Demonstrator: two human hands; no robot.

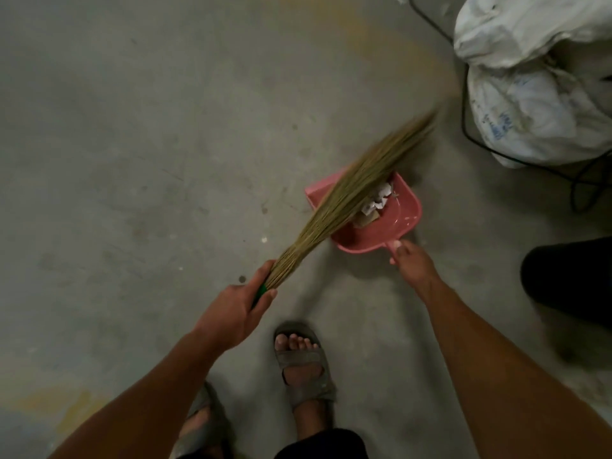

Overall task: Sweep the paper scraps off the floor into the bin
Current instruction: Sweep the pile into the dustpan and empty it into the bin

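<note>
Mid-collection step: left hand (233,311) wrapped round green grip of grass broom (344,200), bristles blurred, lying across pink dustpan (402,223). Right hand (414,260) curled round dustpan handle. Paper scraps (376,202) already in pan, by bristles. Next, likely: catch white specks (264,240) left on floor, then tip pan. Bare grey concrete floor (132,144), stained; white sacks (536,84) and black cable (470,140) at right. No bin identifiable.

You have white paper scraps (377,200) and a brownish piece heaped inside the pink dustpan (402,215), which sits on the grey concrete floor (149,144). The grass broom (347,193) slants across the pan's left side, bristle tips blurred beyond its far edge
</note>
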